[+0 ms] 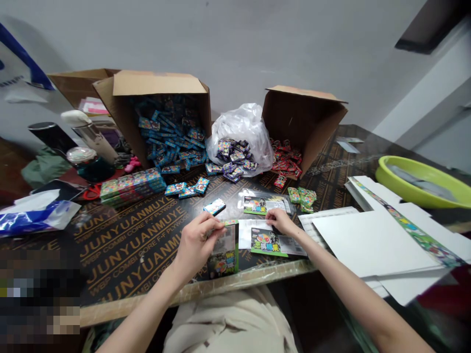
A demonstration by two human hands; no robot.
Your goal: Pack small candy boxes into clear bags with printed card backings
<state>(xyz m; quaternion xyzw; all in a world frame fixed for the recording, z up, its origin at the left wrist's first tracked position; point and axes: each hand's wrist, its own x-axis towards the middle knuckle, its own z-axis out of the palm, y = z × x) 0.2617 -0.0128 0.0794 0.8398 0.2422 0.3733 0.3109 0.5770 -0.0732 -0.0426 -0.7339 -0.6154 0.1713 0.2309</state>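
My left hand [198, 238] pinches the top edge of a dark printed plastic packet [226, 260] with a clear window, held near the table's front edge. My right hand [281, 220] has its fingers bent together above another printed packet [263, 238]; the fingertips hide whatever they hold. Under that packet lies a white paper [245, 235]. Just behind, a similar packet [253, 203] lies in clear plastic. One small blue box [214, 207] sits beyond my left fingers. Several small green packs [302, 196] lie beyond my right hand.
Open cartons hold small blue boxes [172, 137] and red packs [289, 159]. Between them, a clear bag [239, 122] spills purple packs [235, 157]. At left are wrapped boxes [132, 186] and a tissue pack [40, 213]; at right, white cards [371, 242] and a yellow-green basin [423, 189].
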